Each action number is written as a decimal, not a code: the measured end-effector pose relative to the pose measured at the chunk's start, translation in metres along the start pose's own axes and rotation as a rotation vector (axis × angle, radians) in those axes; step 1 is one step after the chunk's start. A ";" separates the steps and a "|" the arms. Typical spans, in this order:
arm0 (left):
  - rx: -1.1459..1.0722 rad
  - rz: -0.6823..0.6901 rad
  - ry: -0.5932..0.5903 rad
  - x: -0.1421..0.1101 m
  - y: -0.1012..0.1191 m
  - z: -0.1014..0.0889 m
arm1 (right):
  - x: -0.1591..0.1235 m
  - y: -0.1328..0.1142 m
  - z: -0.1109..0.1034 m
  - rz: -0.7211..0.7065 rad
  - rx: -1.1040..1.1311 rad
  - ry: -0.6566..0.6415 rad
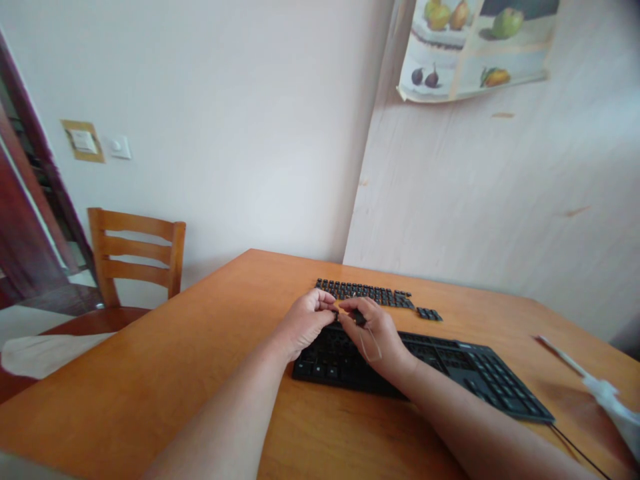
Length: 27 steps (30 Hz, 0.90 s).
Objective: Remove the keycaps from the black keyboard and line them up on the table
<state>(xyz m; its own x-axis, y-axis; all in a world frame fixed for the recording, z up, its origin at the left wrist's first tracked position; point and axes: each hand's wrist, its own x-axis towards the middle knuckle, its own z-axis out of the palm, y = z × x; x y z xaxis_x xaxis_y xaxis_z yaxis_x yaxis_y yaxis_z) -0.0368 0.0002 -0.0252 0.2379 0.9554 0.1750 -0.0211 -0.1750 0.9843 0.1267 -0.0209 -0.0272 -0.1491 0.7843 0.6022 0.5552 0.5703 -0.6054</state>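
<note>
A black keyboard [350, 373] lies on the wooden table, with part of its key area dark and seemingly without keycaps. Above its back left part, my left hand [307, 323] is closed in a pinch on a small dark piece that looks like a keycap [335, 311]. Close beside it, my right hand [377, 337] is closed around a small black tool [358, 317] with a thin pale loop hanging from it. The fingertips of both hands nearly meet, so the contact between tool and piece is hard to make out.
Behind the keyboard, loose black keycaps [370, 292] lie in rows, with a smaller group [429, 313] to their right. A white-handled item [565, 357] is at the right. A cable [575, 447] leaves the keyboard. A wooden chair [137, 250] stands left.
</note>
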 end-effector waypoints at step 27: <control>0.088 0.016 0.449 0.011 -0.002 -0.018 | 0.051 0.025 -0.022 -0.004 -0.754 -0.319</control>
<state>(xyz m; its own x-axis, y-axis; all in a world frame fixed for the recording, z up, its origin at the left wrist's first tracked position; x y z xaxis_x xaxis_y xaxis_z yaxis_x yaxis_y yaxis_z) -0.0518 0.0153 -0.0247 -0.2070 0.9574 0.2012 0.0663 -0.1914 0.9793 0.1507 0.0282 -0.0002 -0.3147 0.8792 0.3578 0.9384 0.3449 -0.0221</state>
